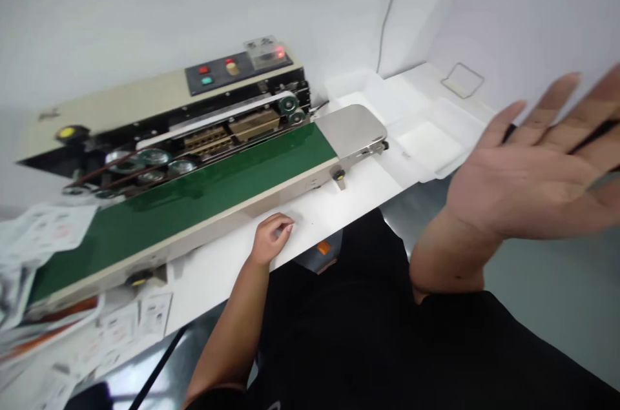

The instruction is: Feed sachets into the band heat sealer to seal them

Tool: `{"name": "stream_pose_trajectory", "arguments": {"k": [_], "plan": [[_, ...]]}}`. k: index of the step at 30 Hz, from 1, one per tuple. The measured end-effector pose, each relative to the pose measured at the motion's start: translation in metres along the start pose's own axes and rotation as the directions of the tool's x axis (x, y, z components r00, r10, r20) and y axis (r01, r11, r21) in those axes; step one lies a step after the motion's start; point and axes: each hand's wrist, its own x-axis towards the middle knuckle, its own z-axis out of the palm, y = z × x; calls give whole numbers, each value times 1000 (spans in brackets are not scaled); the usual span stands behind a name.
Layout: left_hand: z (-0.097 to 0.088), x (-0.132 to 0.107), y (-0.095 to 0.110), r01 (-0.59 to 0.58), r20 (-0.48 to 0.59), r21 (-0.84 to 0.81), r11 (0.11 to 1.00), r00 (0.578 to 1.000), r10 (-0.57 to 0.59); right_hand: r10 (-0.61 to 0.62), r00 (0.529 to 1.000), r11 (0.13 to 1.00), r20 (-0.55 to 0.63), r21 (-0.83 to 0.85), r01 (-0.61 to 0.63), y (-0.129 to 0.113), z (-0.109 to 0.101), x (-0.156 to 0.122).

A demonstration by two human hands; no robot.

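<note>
My left hand (272,239) rests at the front of the white table (310,216), just before the sealing machine's conveyor. Its fingers are curled round toward the thumb, with nothing seen in them. Raised at the right of the view, my right hand (527,187) is open, palm showing and fingers spread, with no object in it. A continuous band sealing machine (145,90) stands along the wall, with a green conveyor belt (217,187) and a metal end plate (351,129). A red light (279,52) glows on its control panel.
Printed white packets (61,227) lie at the belt's left end, and more packets (155,314) lie on the table below. A white tray (51,332) there holds orange-brown items. Translucent plastic bins (431,139) stand right of the machine, near a wire handle (462,79).
</note>
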Motion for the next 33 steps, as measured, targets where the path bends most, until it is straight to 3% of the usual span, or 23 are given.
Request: {"name": "stream_pose_trajectory", "arguments": {"k": [1,3,5,9,14,25,33], "plan": [[0,1,0,-3,-1,4,1000,1000,3,-161,987,987,1,3,161,2,-1,2],[-1,3,1,-8,-2,6,1000,1000,8,-406,912,914,47,16,406,8,-6,7],[-1,4,1,-14,1,4,1000,1000,14,-470,876,883,110,46,468,16,-14,13],[-1,5,0,-12,1,11,1000,1000,12,-491,863,870,117,122,479,22,-21,21],[-1,5,-1,-14,3,22,1000,1000,14,-435,897,897,83,-47,439,19,-16,19],[-1,5,-1,-8,10,22,1000,1000,8,-511,853,851,107,203,484,30,-27,31],[0,4,-1,-32,5,11,999,999,32,-480,874,860,78,239,451,29,-21,34]]}}
